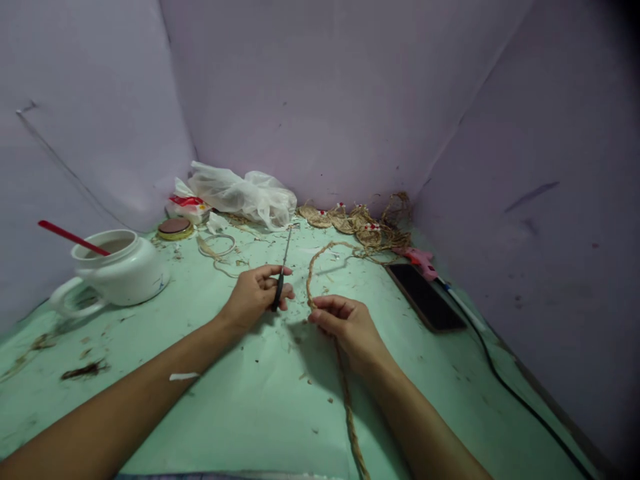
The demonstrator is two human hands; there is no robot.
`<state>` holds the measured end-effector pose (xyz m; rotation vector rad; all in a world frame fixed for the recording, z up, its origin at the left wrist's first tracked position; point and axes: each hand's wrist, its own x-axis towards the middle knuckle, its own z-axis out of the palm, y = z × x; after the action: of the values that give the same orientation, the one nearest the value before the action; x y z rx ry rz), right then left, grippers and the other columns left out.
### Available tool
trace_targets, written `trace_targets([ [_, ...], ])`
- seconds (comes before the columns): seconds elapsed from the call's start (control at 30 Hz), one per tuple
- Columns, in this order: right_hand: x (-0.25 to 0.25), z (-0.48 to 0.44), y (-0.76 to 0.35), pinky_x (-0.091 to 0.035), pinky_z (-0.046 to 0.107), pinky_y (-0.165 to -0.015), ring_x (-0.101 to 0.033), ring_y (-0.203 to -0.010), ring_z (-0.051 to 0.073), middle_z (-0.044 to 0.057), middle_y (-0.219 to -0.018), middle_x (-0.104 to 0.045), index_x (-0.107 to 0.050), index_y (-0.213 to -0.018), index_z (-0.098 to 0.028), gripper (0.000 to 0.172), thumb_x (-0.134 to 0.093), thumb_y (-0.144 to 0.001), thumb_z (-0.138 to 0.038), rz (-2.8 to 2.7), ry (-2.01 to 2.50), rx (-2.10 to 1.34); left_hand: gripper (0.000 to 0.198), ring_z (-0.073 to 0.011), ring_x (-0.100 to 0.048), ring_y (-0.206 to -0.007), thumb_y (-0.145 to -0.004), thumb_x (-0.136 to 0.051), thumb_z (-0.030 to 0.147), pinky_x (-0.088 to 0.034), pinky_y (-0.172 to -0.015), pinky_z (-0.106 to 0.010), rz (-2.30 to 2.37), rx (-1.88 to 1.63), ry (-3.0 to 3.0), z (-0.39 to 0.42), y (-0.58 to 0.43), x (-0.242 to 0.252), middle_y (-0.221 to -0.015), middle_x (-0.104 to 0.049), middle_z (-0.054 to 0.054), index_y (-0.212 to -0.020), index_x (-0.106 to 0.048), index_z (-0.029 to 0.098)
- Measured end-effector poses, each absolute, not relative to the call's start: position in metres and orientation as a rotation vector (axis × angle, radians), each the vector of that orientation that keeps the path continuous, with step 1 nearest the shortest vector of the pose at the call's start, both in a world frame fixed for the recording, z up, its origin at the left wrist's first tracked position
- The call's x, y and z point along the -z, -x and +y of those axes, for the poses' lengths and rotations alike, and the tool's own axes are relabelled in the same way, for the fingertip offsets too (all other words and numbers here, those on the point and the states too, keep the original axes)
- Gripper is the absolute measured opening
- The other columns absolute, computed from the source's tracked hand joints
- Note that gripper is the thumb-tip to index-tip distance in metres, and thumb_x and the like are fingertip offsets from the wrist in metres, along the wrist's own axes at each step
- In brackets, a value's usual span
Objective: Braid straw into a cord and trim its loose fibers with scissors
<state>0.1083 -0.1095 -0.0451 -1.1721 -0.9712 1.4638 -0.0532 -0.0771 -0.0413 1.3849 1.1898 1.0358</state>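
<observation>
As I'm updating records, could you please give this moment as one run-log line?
left hand: holds black-handled scissors | right hand: pinches brown cord | phone: right of cord | white mug: left, red stick inside

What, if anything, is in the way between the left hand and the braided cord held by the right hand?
Nothing visible blocks the gap. Between the left hand, which holds a black-handled tool, and the braided cord in the right hand, only the green tabletop shows, with small crumbs on it.
</observation>
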Motion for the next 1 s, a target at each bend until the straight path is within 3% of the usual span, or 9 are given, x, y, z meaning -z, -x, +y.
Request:
trace_targets([
  [0.2, 0.06, -0.112, -0.101, -0.036, 0.021, -0.043, -0.05, -0.043, 0.009, 0.0, -0.051, -0.06, -0.064, -0.066, -0.013, 0.025, -0.076, -0.049, -0.028, -1.081, 1.135, -1.625, 0.044, -0.0072, -0.049, -0.043, -0.051, -0.07, 0.019, -0.033, -0.042, -0.018, 1.071, -1.053, -1.047, -0.089, 0.039, 0.038, -0.053, -0.055, 0.004, -0.091, -0.052, 0.013],
  [0.43, 0.048, -0.106, -0.112, -0.046, 0.026, -0.055, -0.058, -0.061, 0.013, 0.006, -0.076, -0.066, -0.065, -0.082, -0.014, 0.033, -0.075, -0.054, -0.03, -0.842, 1.128, -1.535, 0.049, -0.0083, -0.051, -0.045, -0.046, -0.074, 0.023, -0.039, -0.045, -0.019, 1.004, -0.96, -1.038, -0.1, 0.031, 0.041, -0.053, -0.056, 0.004, -0.088, -0.05, 0.014],
  [0.77, 0.051, -0.106, -0.112, -0.044, 0.023, -0.054, -0.055, -0.056, 0.01, 0.003, -0.067, -0.065, -0.061, -0.069, -0.014, 0.026, -0.077, -0.051, -0.026, -0.839, 1.065, -1.479, 0.044, -0.0055, -0.044, -0.038, -0.052, -0.07, 0.02, -0.03, -0.039, -0.016, 0.995, -0.885, -1.138, -0.107, 0.023, 0.049, -0.047, -0.052, 0.009, -0.086, -0.042, 0.018],
  [1.0, 0.049, -0.106, -0.111, -0.043, 0.023, -0.053, -0.055, -0.052, 0.01, 0.002, -0.063, -0.065, -0.055, -0.064, -0.015, 0.024, -0.075, -0.053, -0.024, -0.836, 1.04, -1.467, 0.043, -0.0077, -0.047, -0.04, -0.052, -0.07, 0.024, -0.032, -0.04, -0.017, 1.008, -0.881, -1.174, -0.107, 0.024, 0.051, -0.046, -0.05, 0.008, -0.085, -0.045, 0.016],
])
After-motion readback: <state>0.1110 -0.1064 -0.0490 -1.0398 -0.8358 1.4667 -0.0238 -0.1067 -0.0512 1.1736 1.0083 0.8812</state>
